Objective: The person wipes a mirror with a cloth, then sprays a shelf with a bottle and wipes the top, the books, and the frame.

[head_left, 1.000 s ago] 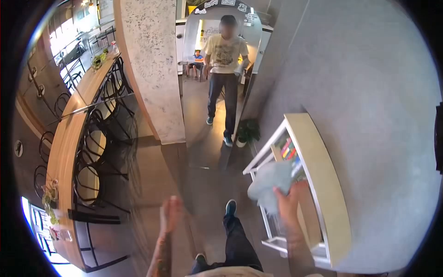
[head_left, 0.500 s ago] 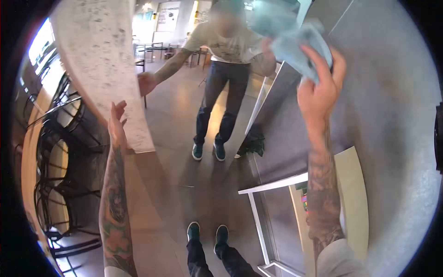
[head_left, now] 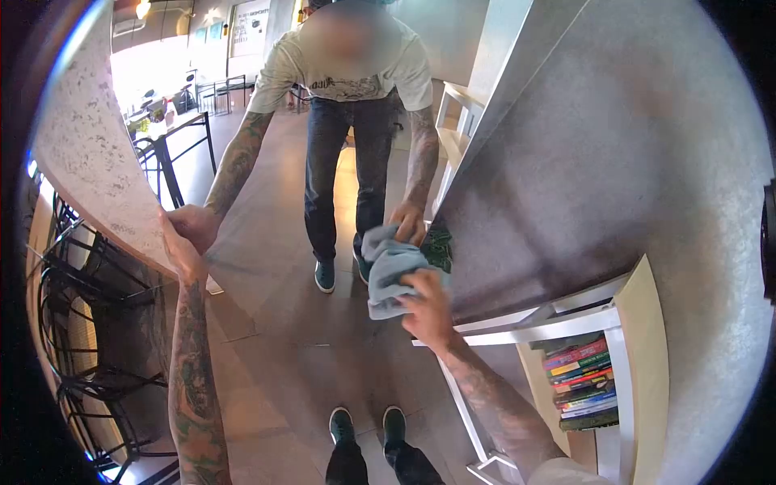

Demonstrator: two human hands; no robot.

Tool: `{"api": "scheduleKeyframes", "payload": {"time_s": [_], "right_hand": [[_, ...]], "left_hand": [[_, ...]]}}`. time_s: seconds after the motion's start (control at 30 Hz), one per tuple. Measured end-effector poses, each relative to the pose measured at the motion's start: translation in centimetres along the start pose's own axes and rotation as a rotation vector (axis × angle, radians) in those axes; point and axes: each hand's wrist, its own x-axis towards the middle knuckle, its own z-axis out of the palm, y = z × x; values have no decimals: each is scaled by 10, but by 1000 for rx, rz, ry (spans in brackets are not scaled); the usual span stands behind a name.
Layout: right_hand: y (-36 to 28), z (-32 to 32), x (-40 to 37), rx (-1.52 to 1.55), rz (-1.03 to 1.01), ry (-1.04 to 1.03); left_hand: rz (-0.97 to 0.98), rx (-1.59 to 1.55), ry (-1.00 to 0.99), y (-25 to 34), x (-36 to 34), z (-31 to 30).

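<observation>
has lowered the cloth [head_left: 386,275] from overhead to just left of the shelf [head_left: 558,327], gripping it in the right hand [head_left: 427,311] under another person's hand [head_left: 408,220], and has pressed the left hand [head_left: 179,252] to their other hand [head_left: 196,226], clasp unclear.

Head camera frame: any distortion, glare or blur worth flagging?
Head view: fisheye bends the speckled grey pillar and white metal bookshelf; a black ring crops the corners; windows top left blow out; the light blue cloth in the right hand is sharp.

One head-worn wide-angle camera looks forward and down, close over left hand [head_left: 179,249] and right hand [head_left: 427,311].
</observation>
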Motion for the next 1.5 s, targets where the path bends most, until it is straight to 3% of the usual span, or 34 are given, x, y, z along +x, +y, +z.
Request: {"api": "scheduleKeyframes", "payload": {"time_s": [0.07,0.1,0.2,0.3,0.37,0.6,0.73,0.8,0.87,0.97,1.03,1.13,1.23,1.37,1.47,1.5], "right_hand": [[-29,-63,47,27,-100,306],[-42,-103,84,-72,-265,469],[-70,-188,200,-203,-457,835],[-68,-210,256,-364,-484,889],[-44,-192,260,-481,-582,749],[3,-17,59,-203,-77,263],[-15,-11,30,-124,99,168],[-21,-50,58,-25,32,443],[-54,-131,125,-242,-183,783],[-63,-208,217,-407,-456,1002],[-53,-214,241,-465,-416,902],[-23,-172,236,-471,-542,815],[-15,-112,152,-323,-318,596],[-15,-46,61,-174,4,127],[-6,-39,44,-97,33,37],[-12,-52,51,-159,13,141]], "left_hand": [[19,37,4,-10,12,-5],[1,19,54,-23,25,-9],[-29,26,137,-33,30,-8],[-47,70,196,-12,18,2],[-61,95,216,-9,13,8],[-62,128,261,-7,11,13],[-36,157,230,4,2,15],[-37,138,238,3,3,13],[-40,125,243,2,3,13],[-45,114,249,3,2,14],[-56,108,251,5,2,16],[-84,99,259,8,-2,18],[-57,95,245,5,-2,18],[-33,84,234,3,0,20],[-36,72,228,0,1,19],[-38,64,228,-1,3,17]]}}
